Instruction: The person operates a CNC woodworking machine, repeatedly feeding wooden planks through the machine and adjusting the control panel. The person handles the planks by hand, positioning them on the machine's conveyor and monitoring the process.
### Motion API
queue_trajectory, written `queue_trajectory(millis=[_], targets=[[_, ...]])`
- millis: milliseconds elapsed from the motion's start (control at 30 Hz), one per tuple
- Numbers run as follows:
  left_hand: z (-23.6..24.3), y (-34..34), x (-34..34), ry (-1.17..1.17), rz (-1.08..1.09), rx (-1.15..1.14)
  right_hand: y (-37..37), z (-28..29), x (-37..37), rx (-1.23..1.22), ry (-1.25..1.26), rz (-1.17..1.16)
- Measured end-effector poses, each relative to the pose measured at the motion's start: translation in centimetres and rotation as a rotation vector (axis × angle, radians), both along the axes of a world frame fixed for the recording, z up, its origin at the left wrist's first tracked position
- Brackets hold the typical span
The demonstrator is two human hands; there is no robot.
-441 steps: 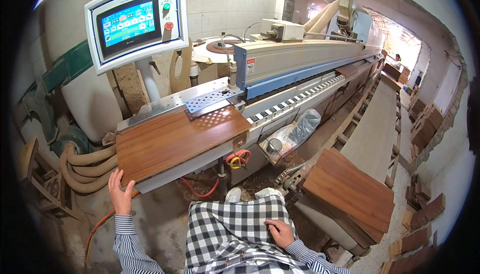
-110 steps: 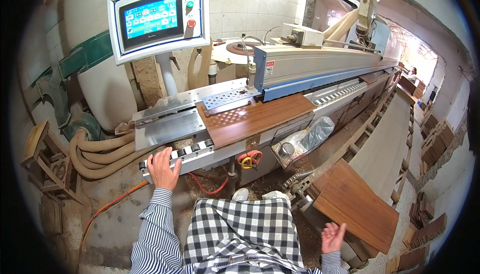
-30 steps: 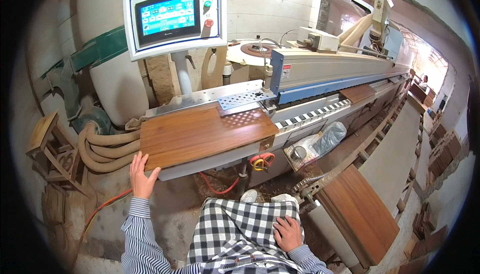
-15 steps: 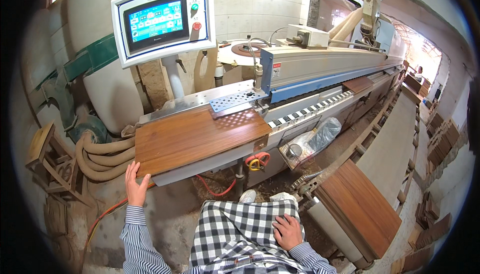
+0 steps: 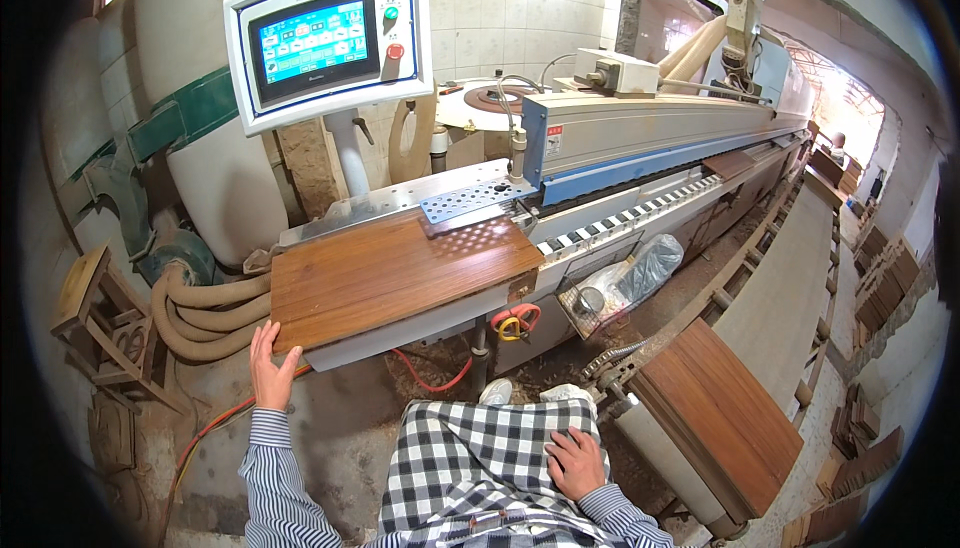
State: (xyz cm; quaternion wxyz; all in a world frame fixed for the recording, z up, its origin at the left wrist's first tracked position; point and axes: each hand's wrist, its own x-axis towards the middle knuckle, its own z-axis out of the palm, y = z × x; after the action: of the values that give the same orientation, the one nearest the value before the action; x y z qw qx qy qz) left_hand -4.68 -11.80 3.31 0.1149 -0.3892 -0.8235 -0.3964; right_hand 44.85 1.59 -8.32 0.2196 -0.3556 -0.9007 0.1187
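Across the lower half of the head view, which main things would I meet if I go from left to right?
Wooden stool → tan hoses → left hand → brown panel on the machine → right hand → brown panel at the lower right.

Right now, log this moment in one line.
left hand: at near-left corner of brown board | right hand: on checkered cloth | perforated plate: partly over brown board

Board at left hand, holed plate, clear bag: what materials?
Board: wood or wood-look laminate, can't tell which; glossy brown, streaked grain, sheen.
Holed plate: likely metal, bluish, smooth; thin, crisp edges.
Clear bag: probably plastic film, shiny; see-through creases.
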Motion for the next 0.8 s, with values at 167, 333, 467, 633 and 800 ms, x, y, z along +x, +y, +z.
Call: queue_trajectory(millis=[167, 333, 467, 633, 800], targets=[[0.1, 0.2, 0.1, -0.024, -0.008, 0.026, 0.1, -0.4, 0.1, 0.005, 0.005, 0.007], [0.5, 1.8, 1.4, -0.012, 0.076, -0.003, 0.1, -0.4, 0.1, -0.002, 0.013, 0.002], [0.5, 3.8, 2.6, 0.072, 0.047, -0.007, 0.1, 0.0, 0.0, -0.013, 0.036, 0.001], [0.5, 7.6, 5.4, 0.131, -0.007, -0.027, 0.8, -0.5, 0.5, -0.054, 0.22, -0.037], [-1.0, 11.3, 6.4, 0.321, -0.048, -0.089, 5.4, 1.0, 2.7, 0.085, 0.253, -0.139]])
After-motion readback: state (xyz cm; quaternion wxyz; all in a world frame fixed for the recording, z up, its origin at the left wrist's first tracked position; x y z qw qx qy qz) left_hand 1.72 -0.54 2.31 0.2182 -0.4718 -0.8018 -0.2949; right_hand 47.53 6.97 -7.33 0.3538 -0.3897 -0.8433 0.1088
